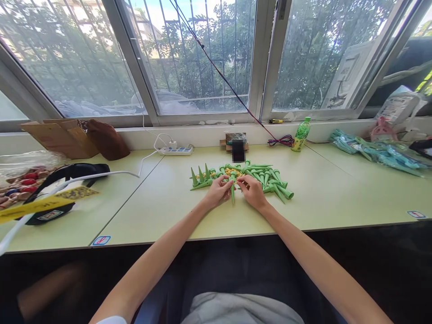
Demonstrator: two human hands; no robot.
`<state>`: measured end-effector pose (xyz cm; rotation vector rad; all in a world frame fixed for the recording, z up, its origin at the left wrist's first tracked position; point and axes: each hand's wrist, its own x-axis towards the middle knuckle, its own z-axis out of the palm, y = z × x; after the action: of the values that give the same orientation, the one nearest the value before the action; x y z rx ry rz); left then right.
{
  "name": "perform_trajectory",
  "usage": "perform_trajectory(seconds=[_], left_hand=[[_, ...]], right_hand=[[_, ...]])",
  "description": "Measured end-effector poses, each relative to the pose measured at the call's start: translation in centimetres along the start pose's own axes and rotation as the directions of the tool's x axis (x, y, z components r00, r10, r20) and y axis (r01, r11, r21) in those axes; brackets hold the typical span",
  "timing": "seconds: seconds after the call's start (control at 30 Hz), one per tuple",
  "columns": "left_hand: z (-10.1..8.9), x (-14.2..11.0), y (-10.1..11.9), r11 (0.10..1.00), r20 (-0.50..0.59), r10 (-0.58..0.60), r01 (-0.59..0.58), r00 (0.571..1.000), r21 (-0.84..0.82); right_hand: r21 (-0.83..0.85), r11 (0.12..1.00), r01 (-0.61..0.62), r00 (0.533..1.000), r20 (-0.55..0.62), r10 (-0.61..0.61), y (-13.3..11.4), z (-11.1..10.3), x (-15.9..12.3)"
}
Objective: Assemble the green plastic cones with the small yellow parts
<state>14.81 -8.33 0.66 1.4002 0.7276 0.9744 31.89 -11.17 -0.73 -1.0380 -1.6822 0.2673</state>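
Near the middle of the table, my left hand (218,191) is closed on a green plastic spike (232,192), its tapered tip pointing down toward me. Beside it, the fingers of my right hand (252,191) are pinched together close to the spike's wide end. A bit of yellow shows at those fingertips, too small to name. Behind both hands lie small yellow pieces (231,171), partly hidden. A heap of similar green spikes (275,182) spreads to the right, and several more spikes (200,174) are at the left, some standing tip up.
A green drink bottle (301,135), coiled wire (281,141), small cardboard box (232,137) and white power strip (175,150) line the window side. At left are a white cable (140,168) and black strap (84,168). Bagged bluish-green items (374,150) lie right.
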Motion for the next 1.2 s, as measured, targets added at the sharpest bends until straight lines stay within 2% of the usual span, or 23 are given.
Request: perform_trajectory(seconds=[0.53,0.8,0.93,1.07,1.2], left_hand=[[0.09,-0.02,-0.05,1.0,-0.019,0.005,-0.005,1.0,0.0],[0.03,0.09,-0.19,1.0,-0.018,0.012,-0.012,1.0,0.013],[0.08,0.16,-0.05,1.0,-0.054,-0.011,0.01,0.998,-0.025],[0.05,0.32,0.07,0.994,-0.123,-0.057,0.045,0.991,-0.099],[-0.01,0.38,0.18,0.99,-0.124,-0.08,0.065,0.989,-0.125]], right_hand=[[0.002,0.999,-0.05,0.999,0.018,0.05,-0.59,-0.32,0.03],[0.084,0.986,-0.144,0.989,0.034,0.141,-0.91,-0.43,-0.04],[0.078,0.989,-0.124,0.992,0.046,0.12,-0.79,-0.34,-0.06],[0.085,0.995,-0.052,0.997,0.066,0.046,-0.65,-0.22,-0.04],[0.089,0.996,-0.028,0.996,0.091,0.02,-0.71,-0.28,-0.01]])
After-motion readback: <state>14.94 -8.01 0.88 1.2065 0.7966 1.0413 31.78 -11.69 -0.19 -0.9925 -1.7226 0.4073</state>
